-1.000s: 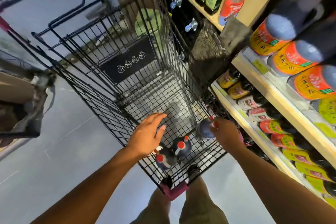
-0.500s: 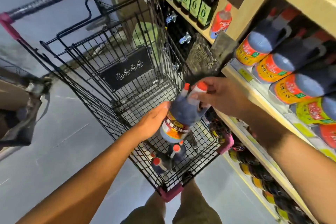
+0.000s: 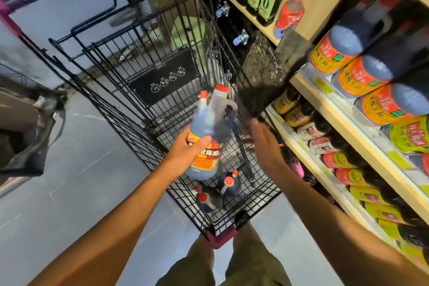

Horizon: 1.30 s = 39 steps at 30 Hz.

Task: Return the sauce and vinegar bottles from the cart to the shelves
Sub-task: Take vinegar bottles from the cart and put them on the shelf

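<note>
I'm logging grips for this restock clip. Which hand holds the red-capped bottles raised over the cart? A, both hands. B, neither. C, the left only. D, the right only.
C: the left hand curls its fingers round the raised bottles at the label, while the right hand is spread open beside them, gripping nothing.

The cart (image 3: 130, 60) is black-coated metal wire with a matt black panel (image 3: 162, 76) and a magenta plastic corner (image 3: 220, 239). The held vinegar bottle (image 3: 209, 123) is glossy translucent plastic, its label (image 3: 206, 157) shiny. The right-hand shelves (image 3: 325, 2) look like pale matt wood. The floor (image 3: 69, 169) is smooth and grey.
</note>
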### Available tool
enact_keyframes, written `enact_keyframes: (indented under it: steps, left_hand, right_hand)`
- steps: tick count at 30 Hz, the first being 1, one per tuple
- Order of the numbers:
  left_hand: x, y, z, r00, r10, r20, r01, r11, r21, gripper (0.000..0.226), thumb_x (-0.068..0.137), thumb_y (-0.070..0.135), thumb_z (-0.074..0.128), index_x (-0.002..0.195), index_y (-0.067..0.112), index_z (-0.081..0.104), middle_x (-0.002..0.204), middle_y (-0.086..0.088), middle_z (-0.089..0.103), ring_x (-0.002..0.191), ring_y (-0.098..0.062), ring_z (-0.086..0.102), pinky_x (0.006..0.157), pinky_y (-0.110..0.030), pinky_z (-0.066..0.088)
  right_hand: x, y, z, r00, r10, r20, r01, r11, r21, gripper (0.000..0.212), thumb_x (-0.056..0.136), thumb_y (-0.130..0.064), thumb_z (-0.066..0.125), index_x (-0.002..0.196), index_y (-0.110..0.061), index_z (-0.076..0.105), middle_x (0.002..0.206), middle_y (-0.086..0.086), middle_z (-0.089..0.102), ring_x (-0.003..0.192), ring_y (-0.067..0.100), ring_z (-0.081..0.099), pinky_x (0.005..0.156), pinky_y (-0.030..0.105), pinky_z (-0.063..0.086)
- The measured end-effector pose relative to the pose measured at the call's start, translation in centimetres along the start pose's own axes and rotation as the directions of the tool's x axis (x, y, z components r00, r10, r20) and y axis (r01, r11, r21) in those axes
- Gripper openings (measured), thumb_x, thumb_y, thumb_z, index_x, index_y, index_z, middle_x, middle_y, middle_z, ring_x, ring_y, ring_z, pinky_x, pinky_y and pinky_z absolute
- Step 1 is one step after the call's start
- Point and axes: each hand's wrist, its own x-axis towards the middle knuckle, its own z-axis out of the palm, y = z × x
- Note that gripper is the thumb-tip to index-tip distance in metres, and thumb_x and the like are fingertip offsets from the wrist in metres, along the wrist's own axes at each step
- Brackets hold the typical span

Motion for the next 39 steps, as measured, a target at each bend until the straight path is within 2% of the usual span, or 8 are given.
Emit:
enact_keyframes:
  steps: [2,5,8,12,18,22,30,39]
  left_hand:
    - [-0.1,-0.5,-0.3,0.999,0.014,-0.052,-0.015,1.0,-0.023,0.024,0.091,0.028,0.072,0.111,0.025,0.06,0.089,0.005,0.076,0.077,-0.004,0.074,0.065,-0.017,0.055]
    - [-0.3,-1.2,-1.0,0.997,0.02,-0.078,-0.02,1.0,0.003,0.051,0.074,0.056,0.07,0.114,0.027,0.062,0.098,0.003,0.078,0.088,-0.013,0.075,0.073,-0.024,0.059]
    - [-0.5,-1.9,-1.5,0.996,0.028,-0.08,-0.03,0.999,-0.023,0.057,0.078,0.06,0.066,0.122,0.024,0.061,0.11,-0.005,0.076,0.097,-0.02,0.075,0.081,-0.031,0.061]
    - [-0.9,-1.9,-1.6,0.995,0.031,-0.09,-0.033,0.999,-0.023,0.04,0.095,0.05,0.05,0.123,0.024,0.059,0.104,0.003,0.077,0.096,-0.014,0.074,0.074,-0.021,0.058]
    - [-1.0,-2.2,-2.1,0.994,0.037,-0.099,-0.039,0.999,-0.022,0.049,0.091,0.048,0.046,0.129,0.018,0.056,0.107,0.003,0.075,0.095,-0.011,0.074,0.072,-0.02,0.057]
    - [-1.0,-2.9,-2.4,0.994,0.037,-0.1,-0.04,0.999,-0.022,0.052,0.094,0.046,0.047,0.135,0.016,0.053,0.113,-0.003,0.074,0.101,-0.016,0.073,0.078,-0.026,0.06]
    - [-0.8,-4.8,-2.6,0.992,0.003,-0.128,-0.012,0.998,-0.064,0.049,0.097,0.049,0.047,0.134,0.017,0.054,0.112,-0.003,0.075,0.104,-0.021,0.073,0.081,-0.029,0.06]
    - [-0.5,-6.9,-2.6,0.986,0.006,-0.165,-0.022,0.996,-0.092,0.082,0.083,0.076,0.055,0.136,0.014,0.053,0.116,-0.008,0.073,0.108,-0.024,0.071,0.086,-0.035,0.06]
  right_hand:
    - [-0.4,5.3,1.3,0.98,0.198,0.007,-0.182,0.914,-0.362,0.044,0.098,-0.055,0.047,0.107,-0.014,0.062,0.094,0.005,0.068,0.074,0.015,0.064,0.073,0.035,0.057]
    - [-2.0,9.9,4.1,0.916,0.319,0.242,-0.033,0.663,-0.748,0.031,0.097,-0.038,0.058,0.113,-0.011,0.062,0.1,0.007,0.067,0.08,0.014,0.064,0.068,0.028,0.053]
    - [-2.9,11.3,6.3,0.942,0.327,0.074,-0.174,0.667,-0.724,0.045,0.087,-0.064,0.056,0.097,-0.021,0.062,0.083,-0.002,0.067,0.072,0.011,0.064,0.066,0.026,0.053]
    - [-1.8,11.3,6.5,0.956,0.294,-0.015,-0.174,0.524,-0.834,0.043,0.089,-0.062,0.056,0.09,-0.02,0.063,0.071,-0.004,0.061,0.06,0.009,0.056,0.049,0.021,0.04]
    - [-0.8,9.9,3.9,0.966,0.219,0.136,0.042,0.385,-0.922,0.011,0.096,-0.031,0.06,0.104,-0.026,0.067,0.098,-0.001,0.068,0.088,0.016,0.067,0.076,0.031,0.06]
    - [0.2,10.2,2.2,0.963,0.172,0.209,0.15,0.302,-0.941,0.024,0.097,-0.04,0.059,0.121,-0.038,0.058,0.094,-0.008,0.061,0.08,0.013,0.059,0.063,0.026,0.048]
    - [2.3,16.0,3.9,0.958,0.216,0.188,0.007,0.641,-0.768,0.072,0.073,-0.047,0.078,0.135,-0.034,0.045,0.137,0.004,0.049,0.128,0.029,0.049,0.103,0.049,0.047]
    - [3.4,18.0,3.8,0.993,-0.036,0.113,0.089,0.856,-0.509,0.036,0.076,-0.045,0.08,0.109,-0.038,0.066,0.11,-0.018,0.061,0.1,0.009,0.06,0.083,0.032,0.051]
